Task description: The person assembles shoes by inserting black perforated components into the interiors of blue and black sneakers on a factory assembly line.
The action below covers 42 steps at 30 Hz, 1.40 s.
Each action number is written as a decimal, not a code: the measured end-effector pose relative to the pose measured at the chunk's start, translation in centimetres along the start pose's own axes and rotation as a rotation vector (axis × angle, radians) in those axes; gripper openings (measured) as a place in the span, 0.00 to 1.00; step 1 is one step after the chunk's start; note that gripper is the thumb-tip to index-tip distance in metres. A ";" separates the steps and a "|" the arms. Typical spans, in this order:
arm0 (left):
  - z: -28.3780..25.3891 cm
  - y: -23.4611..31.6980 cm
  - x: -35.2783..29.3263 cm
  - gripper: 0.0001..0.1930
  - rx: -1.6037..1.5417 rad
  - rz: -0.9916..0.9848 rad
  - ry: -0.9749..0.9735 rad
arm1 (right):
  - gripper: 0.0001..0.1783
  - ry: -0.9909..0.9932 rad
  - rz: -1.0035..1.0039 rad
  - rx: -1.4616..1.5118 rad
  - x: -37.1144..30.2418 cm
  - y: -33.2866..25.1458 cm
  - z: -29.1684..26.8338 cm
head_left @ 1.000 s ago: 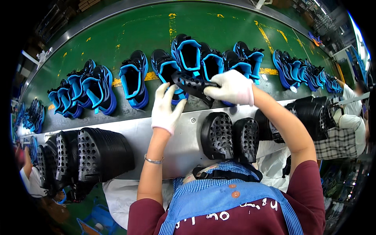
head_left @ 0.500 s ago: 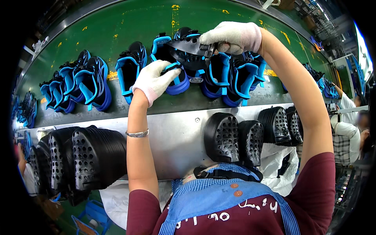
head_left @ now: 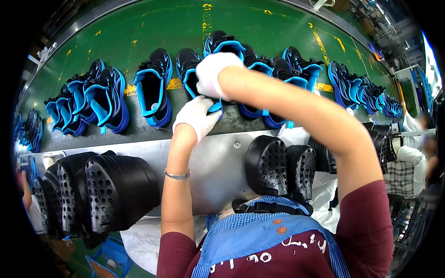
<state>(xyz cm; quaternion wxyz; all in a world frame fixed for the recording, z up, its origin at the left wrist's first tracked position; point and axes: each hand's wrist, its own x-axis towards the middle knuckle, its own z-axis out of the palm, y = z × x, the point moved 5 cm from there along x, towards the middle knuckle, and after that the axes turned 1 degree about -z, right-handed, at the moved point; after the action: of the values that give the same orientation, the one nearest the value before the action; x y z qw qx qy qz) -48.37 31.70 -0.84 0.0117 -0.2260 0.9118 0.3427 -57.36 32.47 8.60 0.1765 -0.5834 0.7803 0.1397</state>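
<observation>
My gloved left hand grips the heel of a black and blue sneaker at the middle of the green belt. Above it my gloved right hand is closed, held over the shoe's opening. Its fingers are hidden and slightly blurred, so what they hold cannot be made out. A wide-open sneaker stands to the left, toe away from me. Beyond my right hand stands another sneaker; a further sneaker is partly covered by my right forearm.
Stacks of black perforated shoe-shaped inserts lie on the metal ledge: a large stack at left, smaller inserts at right. More sneakers line the green belt. A co-worker is at far right.
My right hand has moved left and down to the sneaker; the black perforated insert it held is out of sight. My left hand has shifted right and nearer me. Shoes at left have drifted slightly left.
</observation>
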 end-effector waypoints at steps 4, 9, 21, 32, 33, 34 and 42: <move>2.2 -2.3 0.6 0.23 -0.116 -0.096 -0.017 | 0.11 0.034 -0.022 -0.003 -0.6 -2.5 2.1; 0.7 -0.4 0.4 0.22 0.068 -0.240 -0.162 | 0.09 0.035 -0.031 0.046 -0.3 -2.0 3.1; 0.6 -1.0 1.6 0.19 0.104 -0.200 -0.141 | 0.16 0.003 -0.121 -0.108 3.3 -1.9 2.9; -0.2 0.2 2.8 0.20 0.154 -0.273 -0.235 | 0.10 0.220 -0.162 -0.126 5.6 -0.3 3.3; -0.3 0.3 2.8 0.20 0.146 -0.293 -0.244 | 0.10 0.239 -0.158 -0.114 5.6 -0.2 3.6; -0.3 0.4 2.7 0.20 0.138 -0.313 -0.253 | 0.10 0.259 -0.153 -0.101 5.6 0.0 3.9; -2.9 -0.1 1.2 0.27 -0.062 -0.518 -0.333 | 0.19 0.376 -0.203 0.155 -3.9 3.3 2.5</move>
<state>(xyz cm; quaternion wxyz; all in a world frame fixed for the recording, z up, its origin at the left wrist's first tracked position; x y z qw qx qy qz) -49.03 29.30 1.04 0.2411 -0.3919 0.7983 0.3885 -59.27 37.82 8.15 0.0851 -0.6596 0.7451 -0.0503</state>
